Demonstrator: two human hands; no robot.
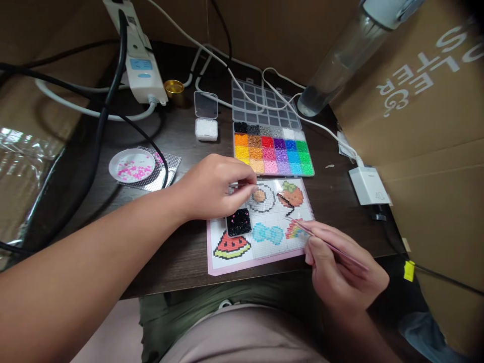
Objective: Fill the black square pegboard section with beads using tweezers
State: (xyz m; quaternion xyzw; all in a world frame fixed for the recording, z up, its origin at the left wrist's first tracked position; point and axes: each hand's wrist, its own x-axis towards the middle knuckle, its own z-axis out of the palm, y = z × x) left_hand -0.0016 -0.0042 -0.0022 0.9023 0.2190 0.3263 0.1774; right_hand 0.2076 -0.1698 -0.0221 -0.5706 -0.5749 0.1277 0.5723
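Observation:
In my right hand is a pair of pink tweezers, their tips just below a line of black beads near the orange fruit picture. The beads lie on a clear pegboard over a printed pattern sheet with a pink border. That sheet also shows an egg, a bow, a rainbow and a watermelon slice. My left hand is closed in a pinch above the sheet's upper left; what its fingers hold is hidden. Just below it sits a small box of black beads with a few pink ones.
Behind the sheet stands an open sorting case of coloured beads. A small box of white beads, a dish of pink and white beads, a power strip, cables, a bottle and a white charger surround it.

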